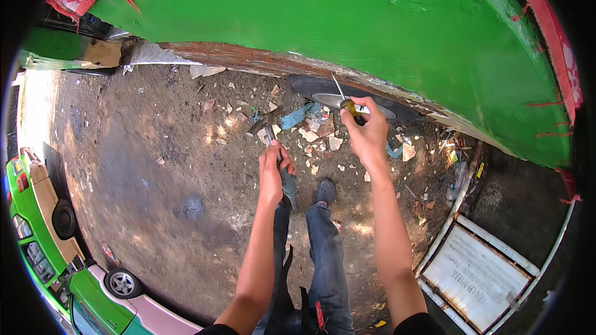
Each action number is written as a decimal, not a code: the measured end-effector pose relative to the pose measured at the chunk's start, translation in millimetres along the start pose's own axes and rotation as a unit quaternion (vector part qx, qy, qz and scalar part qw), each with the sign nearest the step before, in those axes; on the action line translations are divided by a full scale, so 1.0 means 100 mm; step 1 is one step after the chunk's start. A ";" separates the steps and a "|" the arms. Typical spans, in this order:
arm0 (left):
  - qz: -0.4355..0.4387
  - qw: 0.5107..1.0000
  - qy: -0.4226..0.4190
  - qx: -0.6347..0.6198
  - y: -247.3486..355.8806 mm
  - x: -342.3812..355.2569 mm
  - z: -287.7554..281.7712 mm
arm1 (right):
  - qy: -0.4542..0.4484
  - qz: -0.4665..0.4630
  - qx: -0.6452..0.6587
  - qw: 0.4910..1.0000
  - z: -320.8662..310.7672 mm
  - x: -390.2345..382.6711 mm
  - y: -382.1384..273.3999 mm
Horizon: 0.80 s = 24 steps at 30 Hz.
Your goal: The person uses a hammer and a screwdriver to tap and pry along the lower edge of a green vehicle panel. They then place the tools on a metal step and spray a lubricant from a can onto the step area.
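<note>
Head view: my right hand (367, 133) clenches a screwdriver (345, 100), tip up against the green body panel (347, 18); my left hand (270, 164) grasps a hammer (268, 129) over the littered dirt ground (161, 149).

A bright green vehicle body (347, 18) with rusty brown edge, blue jeans (326, 254), grey-brown dirt ground (155, 167).

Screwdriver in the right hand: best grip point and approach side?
Grip the screwdriver by its thick dark-and-yellow handle, coming from below, as the right hand does. The thin bare shaft points up toward the green body panel, so the handle end faces the person.
</note>
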State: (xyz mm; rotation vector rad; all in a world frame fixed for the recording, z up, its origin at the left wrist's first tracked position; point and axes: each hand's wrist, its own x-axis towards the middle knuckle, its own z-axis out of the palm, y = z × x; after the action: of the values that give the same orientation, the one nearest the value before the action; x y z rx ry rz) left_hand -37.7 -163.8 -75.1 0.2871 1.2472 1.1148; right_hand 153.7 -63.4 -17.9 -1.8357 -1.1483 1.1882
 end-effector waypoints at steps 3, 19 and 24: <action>0.004 1.000 0.018 -0.021 0.09 -0.01 0.01 | 0.019 -0.054 -0.038 0.998 0.16 -0.08 0.15; 0.007 0.999 0.053 0.012 0.04 -0.36 0.18 | -0.083 -0.145 -0.286 0.944 -0.88 -0.03 -0.45; 0.007 0.999 0.050 0.016 -0.07 -0.47 0.28 | -0.088 -0.114 -0.350 0.926 -0.85 0.03 -0.78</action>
State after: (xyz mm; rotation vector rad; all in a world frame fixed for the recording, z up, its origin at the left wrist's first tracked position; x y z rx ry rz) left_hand -5.8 -193.9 -41.9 0.2675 1.3550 1.1337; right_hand 208.1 -34.5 79.8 -2.0258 -2.0262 0.8748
